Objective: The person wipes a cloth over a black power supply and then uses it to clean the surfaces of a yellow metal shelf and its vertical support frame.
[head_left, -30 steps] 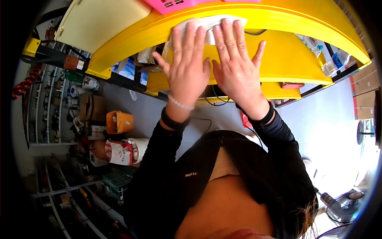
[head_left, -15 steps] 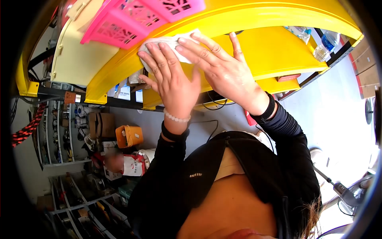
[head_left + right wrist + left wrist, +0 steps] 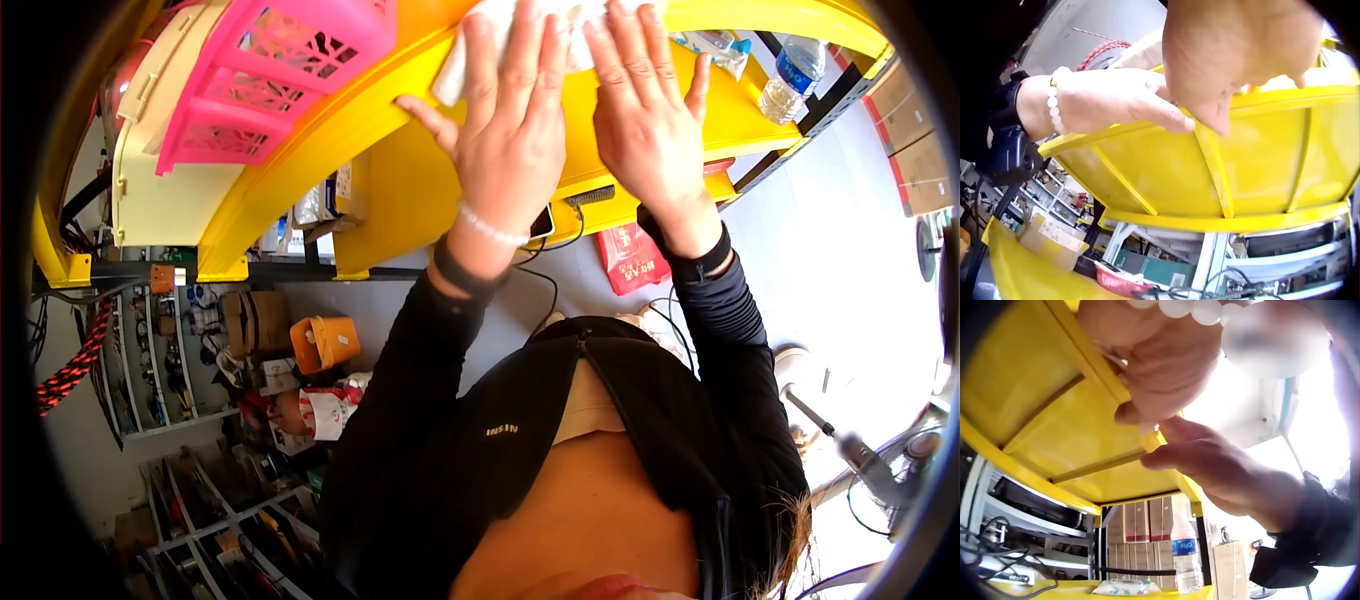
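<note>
Both hands lie side by side on a white cloth (image 3: pixel 454 72) on the upper yellow shelf (image 3: pixel 300 140), at its front edge. My left hand (image 3: pixel 512 135), with a pale bead bracelet (image 3: pixel 490 226), rests on the cloth's left part, its fingers straight and pointing away from me. On the right part of the cloth lies my right hand (image 3: pixel 655 140), fingers also extended. In the left wrist view the right hand (image 3: pixel 1210 465) shows at the shelf rim. Seen from the right wrist, the left hand (image 3: pixel 1110 103) is at the same rim, above the shelf's underside (image 3: pixel 1166 169).
A pink basket (image 3: pixel 265 90) stands on the shelf to the left, by a cream-coloured lid or box (image 3: pixel 140 200). On a lower level sits a water bottle (image 3: pixel 795 80). An orange bin (image 3: pixel 325 343) and a red bag (image 3: pixel 632 258) are lower down.
The hands and cloth first slid left toward the pink basket with the hands angled, then went right and farther onto the shelf. The head view has shifted, showing more of the basket.
</note>
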Available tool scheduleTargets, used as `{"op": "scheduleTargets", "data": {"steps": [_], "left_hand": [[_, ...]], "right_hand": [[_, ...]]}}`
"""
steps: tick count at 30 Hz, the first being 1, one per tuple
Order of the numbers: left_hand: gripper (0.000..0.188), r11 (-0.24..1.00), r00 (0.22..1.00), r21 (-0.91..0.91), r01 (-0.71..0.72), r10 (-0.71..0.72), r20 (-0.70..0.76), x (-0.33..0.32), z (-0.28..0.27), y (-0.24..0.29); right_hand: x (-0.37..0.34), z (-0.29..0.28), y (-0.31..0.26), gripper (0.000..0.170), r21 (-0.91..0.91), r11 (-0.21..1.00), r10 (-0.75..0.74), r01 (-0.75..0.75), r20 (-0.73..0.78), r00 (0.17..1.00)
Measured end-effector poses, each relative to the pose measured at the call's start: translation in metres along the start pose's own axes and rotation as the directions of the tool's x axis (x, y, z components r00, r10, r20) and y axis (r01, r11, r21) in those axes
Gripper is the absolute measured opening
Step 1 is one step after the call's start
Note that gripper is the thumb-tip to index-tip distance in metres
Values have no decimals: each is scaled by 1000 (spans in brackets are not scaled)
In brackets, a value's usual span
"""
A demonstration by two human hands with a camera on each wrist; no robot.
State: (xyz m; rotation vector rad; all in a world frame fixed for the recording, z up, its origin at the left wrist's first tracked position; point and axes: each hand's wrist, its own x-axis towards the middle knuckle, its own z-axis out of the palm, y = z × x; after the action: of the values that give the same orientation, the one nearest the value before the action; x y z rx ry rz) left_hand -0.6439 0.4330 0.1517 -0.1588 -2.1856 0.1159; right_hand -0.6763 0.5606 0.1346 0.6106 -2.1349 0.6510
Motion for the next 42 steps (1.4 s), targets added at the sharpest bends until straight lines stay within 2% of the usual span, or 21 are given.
{"op": "scheduleTargets", "data": {"steps": [1,3,4,5,8,11,12,13,14,15,16,19,21,22,25,26,30,34,38,41,42], "left_hand": [[50,999,997,22,-41,43,-70,-4,8,-7],[37,990,970,75,-118,131,-203,-13,28,-33],[26,981,956,149,-126,160,-248,-15,28,-43],[25,981,939,141,-134,171,-297,-18,29,-54],[25,987,924,104,-124,153,-349,-35,22,-94],[23,989,916,46,-138,146,-375,-58,-1,-126],[20,988,933,-25,-155,137,-332,-71,-7,-139],[17,981,948,-96,-166,132,-291,-88,-11,-152],[19,973,961,-180,-148,99,-257,-106,-7,-160],[20,916,985,-401,-15,-57,-165,-133,2,-166],[23,949,995,-309,-59,33,-90,-154,2,-169],[30,942,985,-337,-2,60,162,-215,18,-176],[43,916,940,-358,183,-56,337,-245,33,-170],[56,938,888,-289,193,-42,457,-248,30,-167],[65,985,820,-99,139,-59,569,-251,17,-152],[70,981,783,-107,164,-63,619,-256,21,-151],[77,976,805,-122,180,-75,588,-261,27,-149],[77,980,780,-121,161,-51,624,-262,27,-153],[75,983,809,-116,141,-48,585,-269,29,-160],[72,983,801,-50,178,-115,587,-282,24,-180],[71,989,785,37,142,-135,604,-286,21,-189]], "right_hand": [[-1,-4,2,44,-40,999,-33,33,2,999],[-11,32,16,49,46,989,-119,138,-292,949],[-9,30,10,48,37,989,-125,144,-317,940],[1,39,8,42,14,971,-202,241,-496,844],[21,43,-15,33,23,910,-328,415,-574,751],[9,42,-55,34,253,882,-317,398,-306,897],[-4,63,-60,44,162,920,-348,356,-80,934],[-10,82,-65,36,180,885,-404,429,-160,901],[-27,92,-75,37,199,891,-397,407,-89,913],[-45,102,-84,38,216,896,-394,389,-19,919],[-63,109,-91,43,243,893,-399,378,41,916],[-128,138,-101,46,252,926,-348,280,289,892],[-158,150,-102,46,233,954,-266,189,364,893],[-164,148,-107,46,213,967,-216,140,395,893],[-176,145,-129,43,65,995,-92,70,436,895],[-174,140,-135,46,144,989,-89,19,491,867],[-191,155,-142,55,229,969,-40,-91,512,858],[-197,161,-161,61,-38,999,-7,37,586,810],[-200,174,-177,60,-5,1000,-9,14,555,832],[-191,182,-195,60,8,993,-107,122,537,837],[-187,182,-203,60,-34,980,-136,198,608,782]]}}
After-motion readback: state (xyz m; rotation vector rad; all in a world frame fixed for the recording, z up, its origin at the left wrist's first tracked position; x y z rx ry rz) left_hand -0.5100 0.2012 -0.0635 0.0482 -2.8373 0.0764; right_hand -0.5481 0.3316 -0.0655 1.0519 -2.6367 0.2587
